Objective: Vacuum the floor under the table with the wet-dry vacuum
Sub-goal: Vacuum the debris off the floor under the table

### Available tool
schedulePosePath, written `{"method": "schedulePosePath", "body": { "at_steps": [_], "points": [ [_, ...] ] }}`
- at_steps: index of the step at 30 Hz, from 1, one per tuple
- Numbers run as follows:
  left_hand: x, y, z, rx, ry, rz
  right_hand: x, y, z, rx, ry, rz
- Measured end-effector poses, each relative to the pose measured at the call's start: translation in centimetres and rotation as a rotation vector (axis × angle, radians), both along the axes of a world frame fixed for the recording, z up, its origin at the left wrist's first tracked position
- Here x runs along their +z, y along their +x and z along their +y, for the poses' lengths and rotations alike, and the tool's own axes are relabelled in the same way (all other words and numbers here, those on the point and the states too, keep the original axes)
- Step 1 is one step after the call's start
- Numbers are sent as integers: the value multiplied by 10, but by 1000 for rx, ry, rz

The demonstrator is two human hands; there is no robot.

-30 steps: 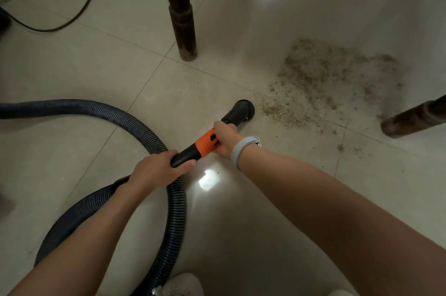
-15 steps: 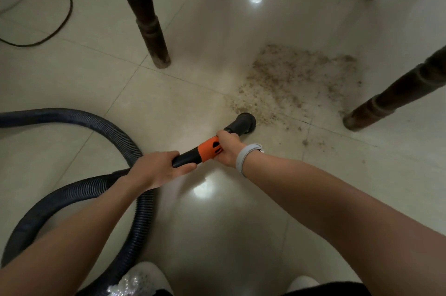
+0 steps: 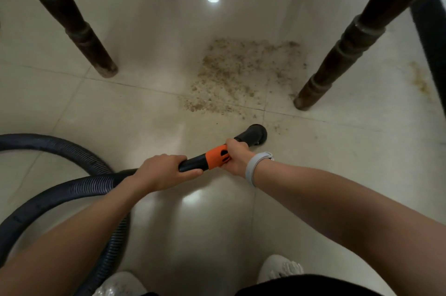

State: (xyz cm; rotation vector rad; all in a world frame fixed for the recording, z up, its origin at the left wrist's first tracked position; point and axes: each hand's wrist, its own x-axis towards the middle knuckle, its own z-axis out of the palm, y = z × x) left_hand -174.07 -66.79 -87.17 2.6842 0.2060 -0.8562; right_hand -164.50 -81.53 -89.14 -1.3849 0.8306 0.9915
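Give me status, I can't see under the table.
Both hands grip the wand: left hand behind, right hand by the orange collar. Nozzle short of debris patch. Table leg flanks it.

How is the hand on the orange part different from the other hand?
The right hand grips the wand by the orange collar, nearer the nozzle; the left hand grips the black tube farther back, by the hose. The right wrist wears a grey band; the left wrist is bare. Both curl round the same wand.
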Motion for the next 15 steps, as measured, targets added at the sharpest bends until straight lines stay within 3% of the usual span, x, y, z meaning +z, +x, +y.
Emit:
{"method": "schedulePosePath", "body": {
  "at_steps": [15],
  "points": [
    [-4,63,-97,-275,-31,-73,-5,37,-109,-259,-109,-61]
  ]
}}
